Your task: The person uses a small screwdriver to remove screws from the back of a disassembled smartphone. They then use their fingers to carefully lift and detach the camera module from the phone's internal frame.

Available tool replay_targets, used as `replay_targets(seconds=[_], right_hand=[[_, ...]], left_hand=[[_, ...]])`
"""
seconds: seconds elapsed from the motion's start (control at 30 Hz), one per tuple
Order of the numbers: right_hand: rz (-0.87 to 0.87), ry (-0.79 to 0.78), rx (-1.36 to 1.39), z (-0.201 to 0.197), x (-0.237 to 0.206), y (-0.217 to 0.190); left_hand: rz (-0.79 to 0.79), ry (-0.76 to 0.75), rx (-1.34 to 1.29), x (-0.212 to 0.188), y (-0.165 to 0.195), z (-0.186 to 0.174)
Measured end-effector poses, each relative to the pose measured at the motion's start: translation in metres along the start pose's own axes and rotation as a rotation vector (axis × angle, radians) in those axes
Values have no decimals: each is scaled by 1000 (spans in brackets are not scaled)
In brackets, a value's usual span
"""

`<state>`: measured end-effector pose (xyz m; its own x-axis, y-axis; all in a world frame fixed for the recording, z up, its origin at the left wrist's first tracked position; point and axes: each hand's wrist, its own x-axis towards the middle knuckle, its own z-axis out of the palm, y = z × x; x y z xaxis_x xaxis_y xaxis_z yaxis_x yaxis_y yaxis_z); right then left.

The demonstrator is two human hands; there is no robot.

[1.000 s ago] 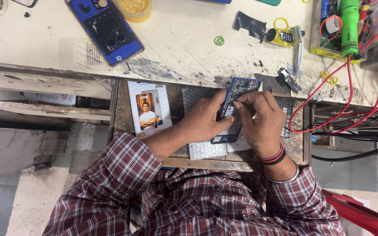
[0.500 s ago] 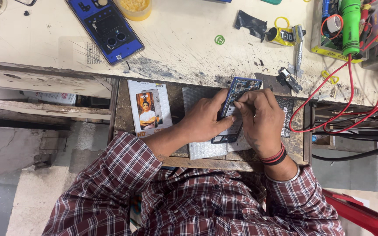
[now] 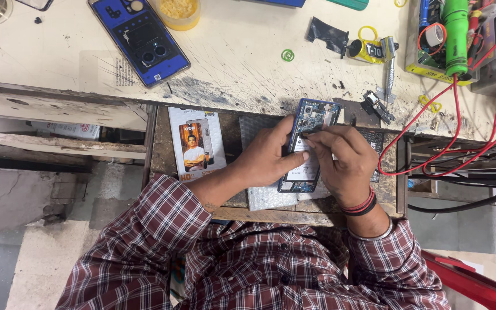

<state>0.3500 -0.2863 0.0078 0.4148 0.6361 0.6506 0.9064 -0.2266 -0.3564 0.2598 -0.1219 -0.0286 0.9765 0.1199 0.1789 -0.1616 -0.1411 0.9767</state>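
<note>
Opened phone [image 3: 308, 143], back cover off, is sitting over the drawer, just below the scratched bench [image 3: 231, 51] edge. Left hand [image 3: 268, 155] is gripping its left side, thumb across the battery. Right hand [image 3: 343, 155] is pinching sth small at the phone's upper board. Vs 1 s ago: hands and phone barely shifting, same grip.

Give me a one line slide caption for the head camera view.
Left hand steadies an opened phone while the right hand works at its exposed board, over a cluttered workbench.

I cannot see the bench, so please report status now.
Left hand holds opened phone. Right hand fingertips on its inside. Red wires beside, not touching.
</note>
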Motion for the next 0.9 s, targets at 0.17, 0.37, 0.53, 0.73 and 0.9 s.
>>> replay_targets(seconds=[0.17,0.37,0.53,0.73,0.9], right_hand=[[-74,-23,-60,-3,1,-2],[-180,-39,-85,-7,1,-2],[-239,-53,-92,-5,-3,3],[-110,222,97,-5,-6,18],[262,209,330,-5,-7,19]], left_hand=[[16,31,-116,1,-6,0],[95,32,-247,1,-9,-3],[100,90,-240,3,-8,-1],[113,165,-153,0,-3,-5],[122,183,-167,-1,4,-7]])
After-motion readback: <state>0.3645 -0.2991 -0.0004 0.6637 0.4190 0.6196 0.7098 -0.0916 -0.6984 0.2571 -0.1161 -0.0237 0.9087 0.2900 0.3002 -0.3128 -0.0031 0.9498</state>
